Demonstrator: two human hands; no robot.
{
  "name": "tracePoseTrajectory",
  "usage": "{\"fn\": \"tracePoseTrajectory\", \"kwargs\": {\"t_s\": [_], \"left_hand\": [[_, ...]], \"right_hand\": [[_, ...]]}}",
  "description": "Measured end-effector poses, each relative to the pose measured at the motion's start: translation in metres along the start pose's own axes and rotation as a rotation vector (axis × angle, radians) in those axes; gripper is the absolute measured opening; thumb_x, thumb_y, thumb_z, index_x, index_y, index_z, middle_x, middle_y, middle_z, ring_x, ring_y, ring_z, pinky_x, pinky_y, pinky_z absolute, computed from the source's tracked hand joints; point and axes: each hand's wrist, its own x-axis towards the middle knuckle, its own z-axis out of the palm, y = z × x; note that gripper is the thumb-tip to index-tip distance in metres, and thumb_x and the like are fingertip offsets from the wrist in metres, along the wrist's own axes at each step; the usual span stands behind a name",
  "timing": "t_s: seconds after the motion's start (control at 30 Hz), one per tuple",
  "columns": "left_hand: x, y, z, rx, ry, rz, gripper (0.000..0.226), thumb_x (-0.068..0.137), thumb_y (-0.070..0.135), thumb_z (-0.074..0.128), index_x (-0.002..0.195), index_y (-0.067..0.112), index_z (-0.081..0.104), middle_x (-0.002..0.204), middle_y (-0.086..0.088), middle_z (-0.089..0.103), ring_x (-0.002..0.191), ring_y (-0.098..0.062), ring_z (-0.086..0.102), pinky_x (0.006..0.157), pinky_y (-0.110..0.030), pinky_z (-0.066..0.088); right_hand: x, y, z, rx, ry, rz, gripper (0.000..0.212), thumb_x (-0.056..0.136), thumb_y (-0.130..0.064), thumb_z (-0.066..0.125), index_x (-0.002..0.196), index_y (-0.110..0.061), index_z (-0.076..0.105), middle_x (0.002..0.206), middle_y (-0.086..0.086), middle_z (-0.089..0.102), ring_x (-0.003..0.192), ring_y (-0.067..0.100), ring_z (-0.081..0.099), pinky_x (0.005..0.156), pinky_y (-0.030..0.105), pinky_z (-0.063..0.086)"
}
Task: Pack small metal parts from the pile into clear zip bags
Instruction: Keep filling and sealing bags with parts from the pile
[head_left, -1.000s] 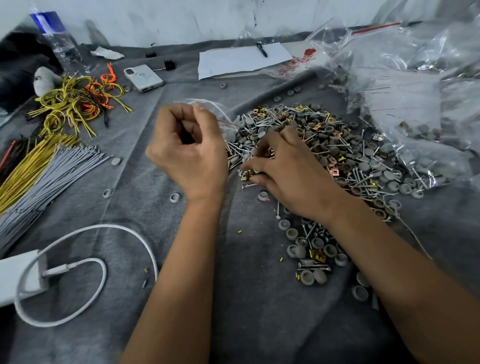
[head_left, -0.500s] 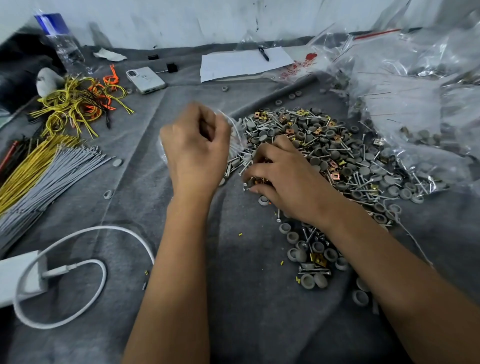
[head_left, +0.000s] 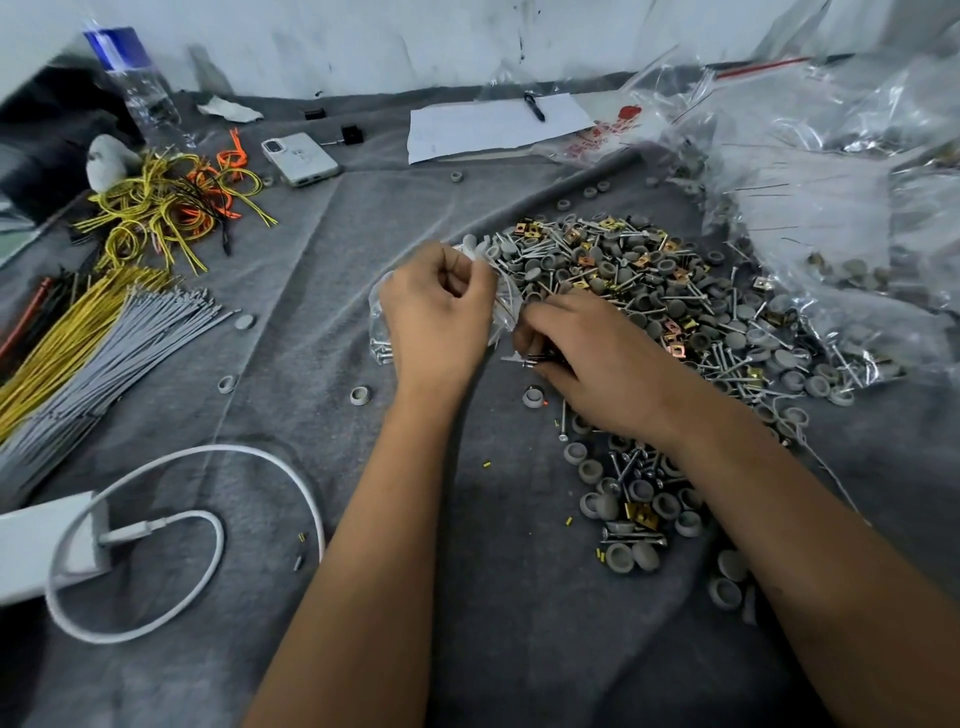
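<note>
Grey cloth (head_left: 467, 597): covers the tabletop under everything.
Pile (head_left: 649, 291): screws, grey caps and brass clips heaped right of centre, spilling toward the near edge.
Zip bag (head_left: 382, 332): clear, a few screws inside, at the pile's left edge.
Left hand (head_left: 439, 317): fingers curled, pinching the bag's top.
Right hand (head_left: 597, 358): fingers curled round a few screws (head_left: 535, 359), touching the bag's mouth.
Left side: yellow and grey wires (head_left: 93, 332), phone (head_left: 300, 158), white cable (head_left: 208, 519).
Far right: heap of clear bags (head_left: 831, 182).
</note>
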Motion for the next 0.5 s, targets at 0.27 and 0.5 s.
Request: {"fn": "tracePoseTrajectory", "kwargs": {"t_s": [0.27, 0.5], "left_hand": [[0.002, -0.001, 0.002, -0.077, 0.041, -0.048, 0.029, 0.090, 0.012, 0.069, 0.064, 0.016, 0.058, 0.054, 0.006, 0.052, 0.052, -0.007, 0.044, 0.055, -0.026, 0.037], [0.003, -0.007, 0.004, -0.085, -0.081, -0.057, 0.023, 0.084, 0.016, 0.068, 0.062, 0.020, 0.061, 0.051, 0.009, 0.056, 0.048, -0.008, 0.047, 0.052, -0.024, 0.037]], "right_hand": [[-0.001, 0.008, -0.001, -0.014, 0.009, 0.047, 0.027, 0.092, -0.018, 0.074, 0.117, -0.016, 0.066, 0.114, 0.000, 0.061, 0.114, 0.018, 0.053, 0.098, 0.033, 0.044], [-0.002, 0.014, -0.005, 0.041, 0.147, 0.003, 0.009, 0.091, -0.017, 0.075, 0.100, -0.015, 0.076, 0.102, -0.001, 0.068, 0.100, 0.013, 0.057, 0.093, 0.031, 0.048]]}}
